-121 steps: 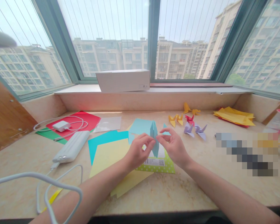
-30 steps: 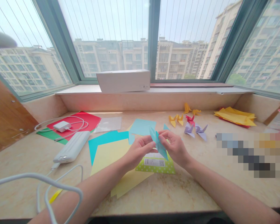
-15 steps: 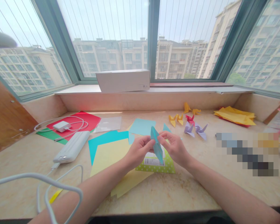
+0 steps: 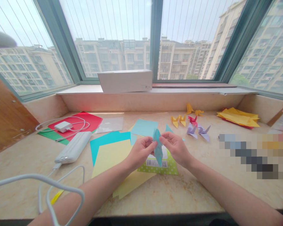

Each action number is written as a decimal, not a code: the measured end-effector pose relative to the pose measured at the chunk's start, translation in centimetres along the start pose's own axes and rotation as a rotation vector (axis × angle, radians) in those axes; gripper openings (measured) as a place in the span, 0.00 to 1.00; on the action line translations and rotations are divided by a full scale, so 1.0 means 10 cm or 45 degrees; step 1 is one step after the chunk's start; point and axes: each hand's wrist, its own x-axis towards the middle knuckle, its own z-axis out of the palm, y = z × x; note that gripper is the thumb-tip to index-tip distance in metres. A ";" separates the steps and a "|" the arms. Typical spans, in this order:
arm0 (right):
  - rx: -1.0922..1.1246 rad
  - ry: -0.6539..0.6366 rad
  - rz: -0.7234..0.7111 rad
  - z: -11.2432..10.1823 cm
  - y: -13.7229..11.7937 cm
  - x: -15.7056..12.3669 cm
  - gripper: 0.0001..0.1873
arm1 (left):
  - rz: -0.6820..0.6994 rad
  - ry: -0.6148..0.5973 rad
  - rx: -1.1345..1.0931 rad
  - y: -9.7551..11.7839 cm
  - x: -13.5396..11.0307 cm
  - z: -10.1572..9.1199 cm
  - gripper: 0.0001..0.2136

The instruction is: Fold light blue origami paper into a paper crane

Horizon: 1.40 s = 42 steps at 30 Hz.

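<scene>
A light blue folded origami paper (image 4: 158,152), long and pointed at both ends, is held up between my two hands. My left hand (image 4: 143,150) pinches it from the left, thumb on the near face. On the other side, my right hand (image 4: 173,145) grips its upper right edge between thumb and fingers. Below it lies a green polka-dot packet (image 4: 171,169) with a white label, partly hidden by the hands. Pale yellow sheets (image 4: 110,157) and a bright blue sheet (image 4: 108,138) lie under and beside my left arm. Behind the hands is a light blue sheet (image 4: 143,126).
Several folded paper cranes, such as a purple one (image 4: 203,133) and a red one (image 4: 192,120), stand right of my hands. Yellow folded papers (image 4: 238,116) lie farther right. At left are a power bank (image 4: 73,147), a white cable (image 4: 33,178) and red paper (image 4: 91,119). A white box (image 4: 124,81) rests on the sill.
The folded blue paper has turned slightly between my fingers, and its lower tip has shifted a little left. Both hands keep hold of it in nearly the same place.
</scene>
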 end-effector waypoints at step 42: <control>-0.055 -0.106 -0.009 -0.06 -0.02 0.01 0.13 | -0.120 0.077 0.091 0.00 -0.01 -0.01 0.18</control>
